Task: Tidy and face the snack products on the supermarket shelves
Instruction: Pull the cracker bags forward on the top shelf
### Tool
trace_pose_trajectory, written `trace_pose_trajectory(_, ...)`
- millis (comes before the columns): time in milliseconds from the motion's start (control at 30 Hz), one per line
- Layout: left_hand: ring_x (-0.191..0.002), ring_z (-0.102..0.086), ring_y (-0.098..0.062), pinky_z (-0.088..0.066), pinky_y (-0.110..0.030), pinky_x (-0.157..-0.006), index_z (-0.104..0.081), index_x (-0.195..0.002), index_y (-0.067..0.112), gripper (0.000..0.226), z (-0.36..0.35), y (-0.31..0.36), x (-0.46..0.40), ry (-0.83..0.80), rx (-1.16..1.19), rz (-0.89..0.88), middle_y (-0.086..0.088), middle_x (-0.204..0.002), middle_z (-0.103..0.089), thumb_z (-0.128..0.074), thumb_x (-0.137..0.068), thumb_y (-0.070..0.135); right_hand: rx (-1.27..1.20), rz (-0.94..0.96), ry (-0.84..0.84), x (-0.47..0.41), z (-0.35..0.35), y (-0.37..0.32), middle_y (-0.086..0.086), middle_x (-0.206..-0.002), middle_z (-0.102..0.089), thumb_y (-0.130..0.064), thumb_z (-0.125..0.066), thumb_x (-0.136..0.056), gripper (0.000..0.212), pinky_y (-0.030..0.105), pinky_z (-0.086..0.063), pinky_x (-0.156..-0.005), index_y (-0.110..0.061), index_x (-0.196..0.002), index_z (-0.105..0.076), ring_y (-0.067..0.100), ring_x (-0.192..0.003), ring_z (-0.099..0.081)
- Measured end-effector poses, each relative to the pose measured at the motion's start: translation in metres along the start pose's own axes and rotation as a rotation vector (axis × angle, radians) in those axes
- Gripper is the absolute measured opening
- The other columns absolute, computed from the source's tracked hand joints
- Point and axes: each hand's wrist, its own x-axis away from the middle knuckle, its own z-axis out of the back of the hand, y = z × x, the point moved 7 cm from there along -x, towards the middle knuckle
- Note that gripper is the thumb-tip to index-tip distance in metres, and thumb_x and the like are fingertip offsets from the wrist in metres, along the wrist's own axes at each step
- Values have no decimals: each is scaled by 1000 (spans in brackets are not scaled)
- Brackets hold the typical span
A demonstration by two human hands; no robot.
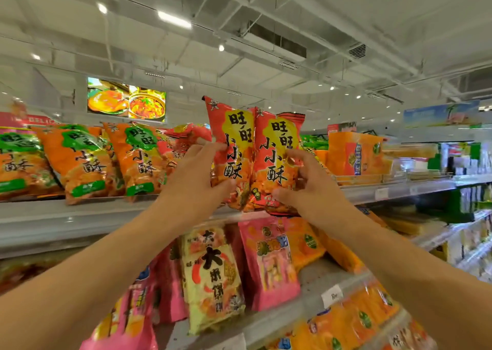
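Two red snack bags with yellow labels stand upright side by side at the front of the top shelf [80, 216]. My left hand [198, 176] grips the left red bag [234, 136], thumb low on its front and fingers curled on its left edge. My right hand [306, 182] grips the right red bag [279, 147], fingers on its right edge and thumb near its bottom. The two bags touch along their inner edges.
Orange bags with green labels [80, 160] lean in a row to the left on the same shelf. Orange packs [354, 155] stand to the right. The shelf below holds a pale yellow bag [213, 275], pink bags [269, 264] and orange packs [367, 312].
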Motion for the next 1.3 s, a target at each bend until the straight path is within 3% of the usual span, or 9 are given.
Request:
trace_pose_trajectory(200, -110, -51, -16, -38, -30, -90, -43, -135, 30, 60, -16, -19, -41, 73, 15, 73, 7, -120, -47, -74, -83, 32, -50, 75, -30, -61, -6, 24, -9, -114, -62, -29, -78, -75, 71, 39, -55, -87, -50, -129, -36, 11, -94, -63)
trace_pose_trajectory(367, -110, -54, -16, -46, -35, -93, -42, -134, 31, 61, -24, -41, -64, 84, 3, 89, 7, -124, -50, -74, -83, 31, -33, 103, -32, -102, -22, 37, -13, -104, -62, -26, -78, -77, 72, 24, -48, -72, -50, -129, -34, -1, -76, -61)
trace_pose_trajectory(500, -108, -56, -18, -47, -40, -94, -40, -134, 31, 63, -35, -59, -68, 45, -65, 145, 6, -126, -51, -75, -81, 38, 0, 108, -65, -118, -37, 51, -15, -97, -61, -21, -77, -79, 71, 25, -55, -69, -49, -130, -37, 8, -81, -65)
trace_pose_trajectory(667, -88, -59, -4, -46, -29, -74, -43, -127, 34, 61, -44, -62, -68, -26, -142, 166, 14, -111, -52, -76, -77, 47, 39, 114, -128, -120, -46, 72, -24, -84, -50, -31, -75, -81, 66, 29, -52, -76, -52, -132, -39, 4, -82, -58)
trace_pose_trajectory(833, -86, -56, 2, -38, -14, -67, -40, -132, 31, 66, -54, -53, -65, -83, -257, 187, 18, -104, -51, -71, -77, 51, 37, 153, -249, -117, -46, 75, -20, -98, -52, -31, -66, -88, 65, 27, -43, -78, -39, -144, -33, 0, -82, -53)
trace_pose_trajectory(967, -88, -56, -3, -37, -20, -66, -38, -138, 28, 66, -55, -47, -55, -69, -385, 196, 17, -113, -54, -63, -83, 53, 254, 313, -337, -100, -57, 71, 7, -131, -54, -34, -47, -99, 64, 34, -39, -93, -25, -153, -14, 25, -114, -53)
trace_pose_trajectory(1067, -105, -58, -14, -37, -28, -78, -33, -145, 26, 69, -55, -46, -45, -89, -520, 188, 3, -137, -54, -54, -87, 58, 309, 393, -333, -92, -62, 70, 7, -115, -54, -35, -38, -101, 64, 38, -42, -85, -20, -154, -6, 30, -105, -56)
trace_pose_trajectory(1167, -120, -54, -20, -41, -34, -90, -27, -150, 26, 72, -58, -46, -42, -142, -590, 192, 1, -147, -47, -45, -90, 62, 313, 410, -354, -94, -64, 71, 8, -117, -51, -35, -36, -102, 64, 37, -42, -81, -20, -154, -3, 30, -105, -56)
trace_pose_trajectory(1300, -132, -44, -19, -37, -37, -104, -22, -152, 25, 71, -61, -46, -40, -199, -583, 234, 0, -152, -39, -42, -93, 59, 313, 390, -372, -93, -68, 75, 13, -141, -37, -35, -35, -102, 66, 43, -39, -101, -20, -154, 2, 33, -125, -42)
